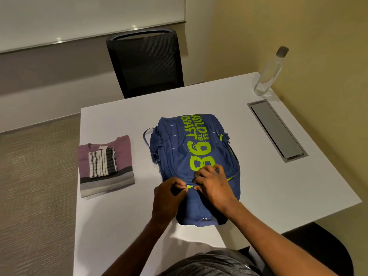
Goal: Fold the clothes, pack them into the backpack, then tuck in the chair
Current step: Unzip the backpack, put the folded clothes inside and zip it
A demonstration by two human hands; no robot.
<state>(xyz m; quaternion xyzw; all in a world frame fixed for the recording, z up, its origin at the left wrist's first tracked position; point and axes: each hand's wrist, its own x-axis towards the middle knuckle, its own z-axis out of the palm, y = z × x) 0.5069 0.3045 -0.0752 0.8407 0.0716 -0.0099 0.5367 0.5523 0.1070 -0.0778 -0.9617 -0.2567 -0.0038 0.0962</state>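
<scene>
On a smooth white table [278,186], well to the left of the left hand [169,198], lies a neat rectangular stack of folded clothes. The lower piece is a soft knitted sweater [123,148], purple with dark and pale grey bands. A smaller black-and-white checked cloth [101,163] is folded on top of it.

The left hand is curled, its thumb and forefinger pinching a small lime-green zip pull [188,187]. The pull sits on a blue fabric backpack [179,140], which lies flat under both hands and has lime-green lettering printed on it.

The right hand [214,186] is just right of the pull, its bent fingers on the bag's fabric. Whether they pinch or only press cannot be told.

Beyond the hands stands a black mesh-backed chair [147,62]. To the right of the right hand is a long grey metal hatch [276,130] set in the table. Farther off stands a clear plastic bottle [268,74].
</scene>
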